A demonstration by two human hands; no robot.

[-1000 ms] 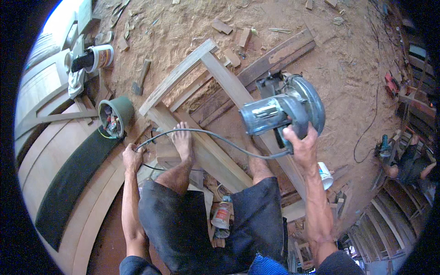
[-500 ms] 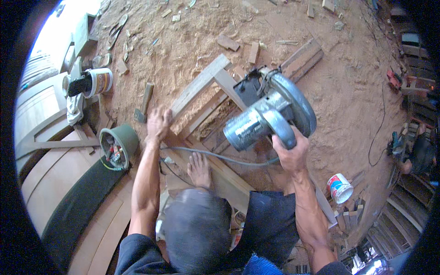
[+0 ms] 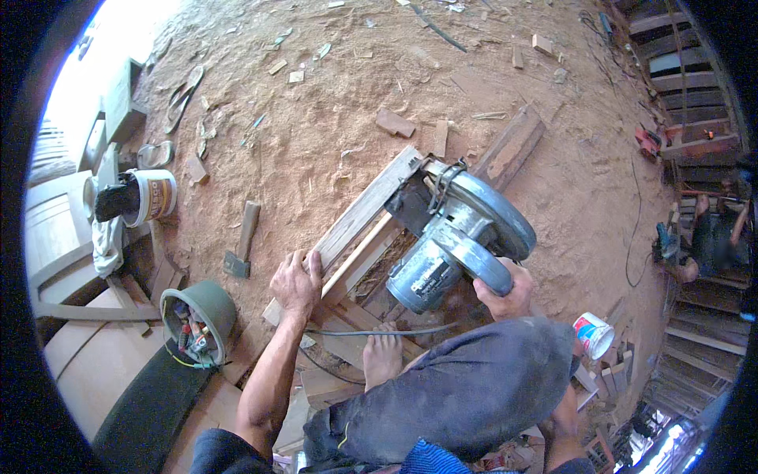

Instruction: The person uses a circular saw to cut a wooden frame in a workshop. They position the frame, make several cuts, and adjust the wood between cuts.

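My right hand is closed around the rear handle of a blue-grey circular saw. The saw's dark base plate lies by the far end of a pale wooden rail, part of a wooden frame on the ground. My left hand grips the near end of that rail, its fingers bent over the wood. The blade is hidden under the guard. A bare foot rests on boards beside the frame, and a grey cord runs just in front of it. My bent leg in dark trousers covers the near right.
A hatchet lies left of the frame. Nearer stands a green bucket of small items; a white bucket lies farther left. At right are a white tub and another person. Wood offcuts litter the sawdust-covered ground.
The view has shifted, so the ground things appear lower. The saw now sits closer to the rail's far end. My left hand and the rail have moved slightly right, and my knee has swung right.
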